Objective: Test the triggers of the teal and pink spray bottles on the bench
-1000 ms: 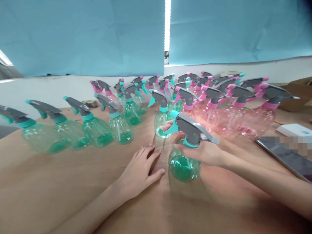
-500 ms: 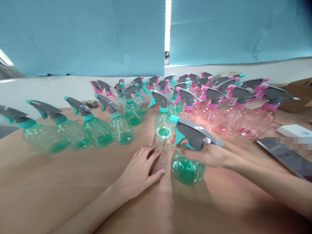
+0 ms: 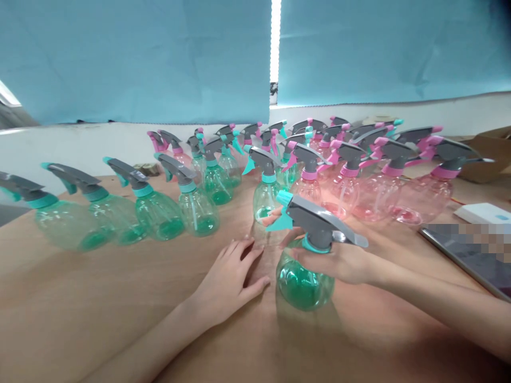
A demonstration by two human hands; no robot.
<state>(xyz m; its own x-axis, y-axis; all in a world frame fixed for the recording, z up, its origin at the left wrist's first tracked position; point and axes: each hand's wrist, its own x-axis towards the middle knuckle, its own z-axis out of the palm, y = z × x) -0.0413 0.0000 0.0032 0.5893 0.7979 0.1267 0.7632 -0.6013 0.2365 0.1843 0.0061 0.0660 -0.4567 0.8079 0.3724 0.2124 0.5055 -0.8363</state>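
Note:
In the head view, my right hand [image 3: 347,261] is around the neck and upper body of a green spray bottle [image 3: 305,282]. Its thumb lies along the near side, while some fingers stretch forward beyond the turquoise trigger [image 3: 282,219]; the far side of the grip is hidden. The bottle stands upright, with a grey spray head [image 3: 319,221] and turquoise nozzle. To its left, my left hand [image 3: 229,282] rests on the wooden table [image 3: 131,314], fingers spread, holding nothing. Another green spray bottle [image 3: 268,194] stands just behind the gripped one.
A row of green spray bottles [image 3: 159,215] stands at the left. Pink spray bottles [image 3: 423,199] fill the right, with mixed ones at the back. A phone [image 3: 451,250], a white box [image 3: 483,214] and a cardboard box [image 3: 485,159] lie at the right.
The gripped spray bottle has shifted slightly nearer and left. Its trigger has swung outward, and right-hand fingers now reach forward past it. My left hand has stayed still.

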